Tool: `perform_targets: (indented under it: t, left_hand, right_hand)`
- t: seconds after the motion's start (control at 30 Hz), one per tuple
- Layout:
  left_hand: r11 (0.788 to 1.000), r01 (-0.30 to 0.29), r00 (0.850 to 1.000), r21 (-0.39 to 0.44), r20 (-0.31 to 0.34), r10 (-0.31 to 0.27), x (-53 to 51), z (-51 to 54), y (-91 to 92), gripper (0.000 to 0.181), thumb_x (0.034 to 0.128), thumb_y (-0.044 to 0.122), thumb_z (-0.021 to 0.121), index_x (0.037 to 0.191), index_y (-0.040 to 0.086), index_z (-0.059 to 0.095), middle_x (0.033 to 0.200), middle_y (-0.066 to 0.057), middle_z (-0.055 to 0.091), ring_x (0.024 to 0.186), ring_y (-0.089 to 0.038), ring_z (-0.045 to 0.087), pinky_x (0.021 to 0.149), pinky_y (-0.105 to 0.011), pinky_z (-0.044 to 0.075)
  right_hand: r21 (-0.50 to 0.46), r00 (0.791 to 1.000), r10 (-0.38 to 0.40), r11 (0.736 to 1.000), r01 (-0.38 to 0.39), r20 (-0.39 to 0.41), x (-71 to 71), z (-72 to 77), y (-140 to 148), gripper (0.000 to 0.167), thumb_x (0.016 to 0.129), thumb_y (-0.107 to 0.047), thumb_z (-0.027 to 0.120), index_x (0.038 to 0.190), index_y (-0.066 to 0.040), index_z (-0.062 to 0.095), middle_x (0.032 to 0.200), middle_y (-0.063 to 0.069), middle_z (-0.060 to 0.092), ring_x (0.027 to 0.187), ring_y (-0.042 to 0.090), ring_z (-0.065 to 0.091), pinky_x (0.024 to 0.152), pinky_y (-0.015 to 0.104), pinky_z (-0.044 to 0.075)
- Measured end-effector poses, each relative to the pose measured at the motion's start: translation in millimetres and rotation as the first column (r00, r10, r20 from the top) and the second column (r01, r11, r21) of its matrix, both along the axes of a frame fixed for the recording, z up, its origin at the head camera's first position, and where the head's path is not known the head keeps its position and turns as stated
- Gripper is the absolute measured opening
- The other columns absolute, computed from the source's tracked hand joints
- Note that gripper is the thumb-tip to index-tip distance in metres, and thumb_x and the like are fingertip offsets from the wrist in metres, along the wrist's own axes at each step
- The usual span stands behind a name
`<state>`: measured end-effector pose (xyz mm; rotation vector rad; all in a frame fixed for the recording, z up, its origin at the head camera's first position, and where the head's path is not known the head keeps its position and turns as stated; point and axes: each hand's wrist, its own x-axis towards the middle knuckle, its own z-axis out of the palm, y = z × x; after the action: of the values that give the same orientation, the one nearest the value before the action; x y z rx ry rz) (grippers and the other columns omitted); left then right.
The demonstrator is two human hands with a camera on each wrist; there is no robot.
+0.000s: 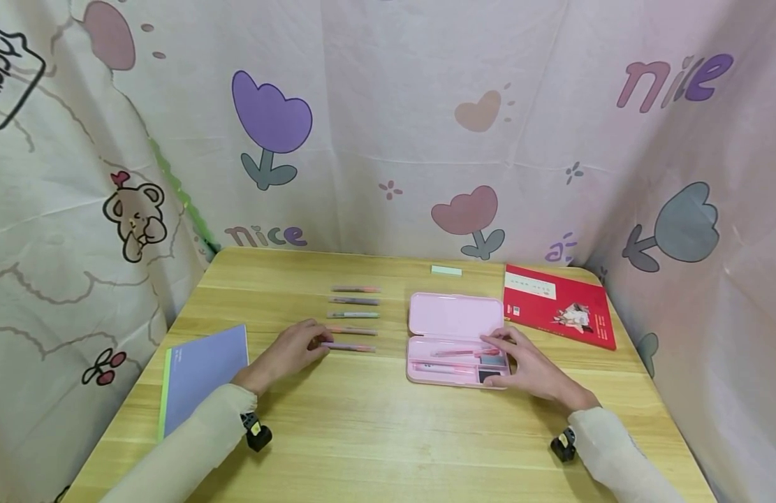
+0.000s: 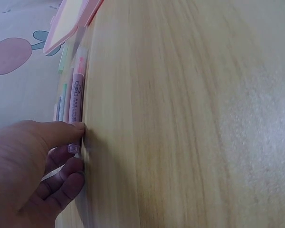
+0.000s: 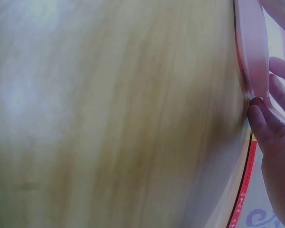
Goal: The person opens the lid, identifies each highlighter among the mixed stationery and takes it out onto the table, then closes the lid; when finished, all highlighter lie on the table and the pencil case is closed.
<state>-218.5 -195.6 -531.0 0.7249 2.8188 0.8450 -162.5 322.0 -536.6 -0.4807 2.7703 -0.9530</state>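
My left hand (image 1: 296,349) pinches the end of a purple-pink highlighter (image 1: 353,347) between thumb and fingers. The highlighter lies on the table, nearest in a column of several slim pens (image 1: 353,302). In the left wrist view the thumb presses on its barrel, with printed text and a pinkish tip section above. My right hand (image 1: 529,363) grips the right end of an open pink pencil case (image 1: 415,376), fingers at its hinge side and thumb at its near edge. Inside lie a red-pink pen (image 1: 466,353), a pale pen (image 1: 441,368) and a dark small block (image 1: 488,376).
A blue-purple notebook (image 1: 205,374) lies at the left, partly under the left forearm. At the back right is a red book (image 1: 564,307), beside the case. A pale green strip (image 1: 446,270) sits near the back edge. Printed cloth (image 1: 375,105) hangs behind the table.
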Motion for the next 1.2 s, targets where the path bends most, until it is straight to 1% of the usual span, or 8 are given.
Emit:
perform_targets:
  t: [0.23,0.37,0.5,0.7,0.83,0.93,1.07,1.2]
  left_hand:
    - [1.000,-0.014,1.000,0.005,0.018,0.014,0.8,0.7,-0.4,0.015,0.1031,0.017,0.077,0.118,0.017,0.077,0.113,0.001,0.069,0.098,-0.013,0.064,0.088,-0.040,0.056]
    - [0.999,-0.023,0.999,0.038,0.025,0.022,4.3,6.5,4.6,0.022,0.1037,0.021,0.077,0.125,0.015,0.076,0.119,0.000,0.068,0.101,-0.013,0.068,0.089,-0.039,0.060]
    - [0.997,0.017,1.000,0.075,0.011,-0.018,8.4,16.8,22.0,0.027,0.1047,0.021,0.076,0.130,0.011,0.075,0.123,-0.004,0.069,0.101,-0.014,0.072,0.087,-0.036,0.063]
    - [0.989,0.128,0.992,0.076,-0.018,-0.127,13.9,26.1,64.2,0.023,0.1069,0.020,0.073,0.127,0.009,0.075,0.126,-0.005,0.072,0.104,-0.017,0.076,0.091,-0.035,0.064]
    - [0.974,0.214,0.977,0.073,-0.021,-0.213,17.2,24.9,91.1,0.023,0.1079,0.019,0.071,0.128,0.009,0.075,0.125,-0.003,0.072,0.106,-0.017,0.075,0.093,-0.033,0.063]
    - [0.959,0.274,0.962,0.069,-0.025,-0.273,20.2,22.8,108.5,0.023,0.1084,0.019,0.070,0.129,0.011,0.075,0.124,-0.001,0.071,0.104,-0.015,0.072,0.090,-0.029,0.062]
    - [0.938,0.342,0.938,0.050,-0.072,-0.338,21.6,18.9,129.7,0.020,0.1092,0.018,0.069,0.127,0.012,0.077,0.122,-0.001,0.072,0.101,-0.012,0.069,0.087,-0.024,0.060]
    - [0.920,0.392,0.910,-0.015,-0.143,-0.390,21.7,14.9,145.9,0.020,0.1107,0.021,0.067,0.123,0.012,0.080,0.120,0.000,0.075,0.104,-0.011,0.071,0.090,-0.022,0.060]
  right_hand:
    - [0.001,1.000,0.001,1.000,-0.001,-0.005,0.2,0.4,0,0.091,0.084,-0.053,0.092,0.162,-0.024,0.055,0.155,0.002,0.046,0.147,0.032,0.040,0.117,0.068,0.048]
    - [-0.005,1.000,0.003,1.000,-0.003,-0.003,0.1,0.5,-1,0.091,0.084,-0.053,0.092,0.161,-0.023,0.055,0.155,0.003,0.046,0.147,0.033,0.040,0.118,0.069,0.047]
    - [-0.007,1.000,0.001,1.000,-0.001,-0.005,0.0,0.9,-1,0.090,0.084,-0.052,0.092,0.162,-0.023,0.055,0.157,0.003,0.045,0.147,0.033,0.039,0.118,0.070,0.046]
    - [-0.007,1.000,-0.001,1.000,0.001,0.005,-0.2,0.8,0,0.090,0.085,-0.051,0.092,0.162,-0.023,0.055,0.157,0.004,0.045,0.148,0.034,0.039,0.118,0.071,0.045]
    - [-0.002,1.000,-0.006,1.000,0.006,0.017,-0.7,-0.3,0,0.090,0.084,-0.051,0.092,0.162,-0.024,0.055,0.157,0.005,0.045,0.148,0.035,0.039,0.118,0.072,0.044]
    - [-0.001,1.000,-0.010,1.000,0.010,0.026,-1.3,-1.3,0,0.089,0.084,-0.051,0.091,0.161,-0.025,0.055,0.157,0.005,0.045,0.148,0.035,0.038,0.119,0.073,0.043]
    - [-0.007,1.000,-0.014,1.000,0.014,0.027,-1.3,-2.2,1,0.089,0.085,-0.051,0.092,0.161,-0.026,0.055,0.157,0.005,0.044,0.149,0.035,0.038,0.119,0.073,0.043]
    - [-0.007,1.000,-0.016,1.000,0.016,0.019,-0.3,-2.8,2,0.090,0.084,-0.052,0.092,0.162,-0.026,0.055,0.158,0.003,0.044,0.149,0.034,0.038,0.119,0.072,0.043]
